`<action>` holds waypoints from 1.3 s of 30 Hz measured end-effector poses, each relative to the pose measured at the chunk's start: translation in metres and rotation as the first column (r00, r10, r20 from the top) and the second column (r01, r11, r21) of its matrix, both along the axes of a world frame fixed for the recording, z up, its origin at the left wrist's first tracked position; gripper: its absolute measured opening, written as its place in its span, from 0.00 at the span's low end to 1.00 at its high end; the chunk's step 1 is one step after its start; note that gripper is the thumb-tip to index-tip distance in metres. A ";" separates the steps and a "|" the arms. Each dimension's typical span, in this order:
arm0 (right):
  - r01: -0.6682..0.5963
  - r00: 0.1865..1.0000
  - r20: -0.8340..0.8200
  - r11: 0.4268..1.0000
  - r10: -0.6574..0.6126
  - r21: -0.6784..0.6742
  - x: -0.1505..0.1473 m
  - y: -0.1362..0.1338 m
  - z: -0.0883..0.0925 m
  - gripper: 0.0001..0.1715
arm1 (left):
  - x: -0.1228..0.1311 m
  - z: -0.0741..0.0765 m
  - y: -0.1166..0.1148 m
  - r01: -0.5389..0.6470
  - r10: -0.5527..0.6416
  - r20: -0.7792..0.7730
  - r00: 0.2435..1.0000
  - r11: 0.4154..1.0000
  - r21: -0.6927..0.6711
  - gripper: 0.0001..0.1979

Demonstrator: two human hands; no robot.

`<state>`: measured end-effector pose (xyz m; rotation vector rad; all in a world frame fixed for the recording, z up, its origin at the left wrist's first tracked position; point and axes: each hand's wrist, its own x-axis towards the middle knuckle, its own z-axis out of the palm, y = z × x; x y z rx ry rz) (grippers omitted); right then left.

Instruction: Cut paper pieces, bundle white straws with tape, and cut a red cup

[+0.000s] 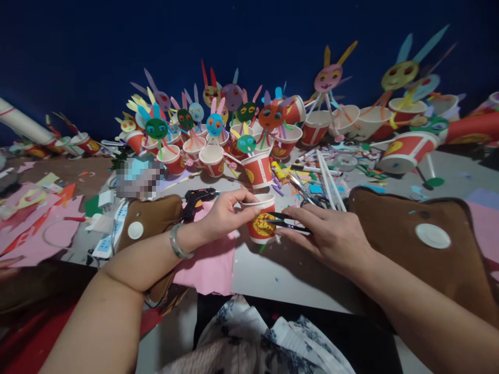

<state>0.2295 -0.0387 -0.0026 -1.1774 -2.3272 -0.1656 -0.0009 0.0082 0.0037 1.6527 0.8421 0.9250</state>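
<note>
My left hand (236, 208) grips a red and white paper cup (255, 236) by its rim, the thumb on the outside. The cup is upright and bears a yellow round print. My right hand (327, 231) holds dark, slim-bladed scissors (286, 222), their tips pointing left at the cup's printed side. The handles are mostly hidden by my fingers. A bit of green shows below the cup. Left of it, a black glue gun (195, 200) lies beside pink paper (210, 265).
Paper cups with rabbit-face figures (214, 124) stand in rows behind. Brown pouches (150, 215) lie on both sides. More scissors (304, 189) and pens are at the back right. A power strip (107, 241) and paper scraps (58, 213) are at the left.
</note>
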 end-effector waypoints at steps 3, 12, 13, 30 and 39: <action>0.009 0.999 0.035 1.000 -0.010 0.022 -0.001 0.000 0.001 0.25 | 0.000 0.001 -0.001 0.009 -0.009 -0.021 1.000 1.000 0.025 0.10; 0.034 0.999 0.013 0.999 -0.034 -0.018 -0.002 -0.001 0.002 0.25 | -0.001 -0.001 -0.003 0.001 0.006 -0.055 0.998 0.993 0.119 0.08; 0.041 0.999 0.017 0.999 -0.041 -0.018 -0.002 -0.001 0.002 0.26 | -0.001 -0.002 -0.003 -0.001 0.008 -0.061 0.998 0.993 0.120 0.08; 0.090 0.979 0.181 0.995 -0.097 0.045 -0.006 -0.007 0.004 0.28 | -0.001 0.001 -0.002 0.075 0.034 -0.249 0.968 0.905 0.418 0.11; 0.076 0.973 0.224 0.995 -0.061 -0.057 -0.003 -0.012 0.009 0.30 | -0.001 -0.003 0.001 0.144 -0.033 -0.209 0.977 0.827 0.544 0.12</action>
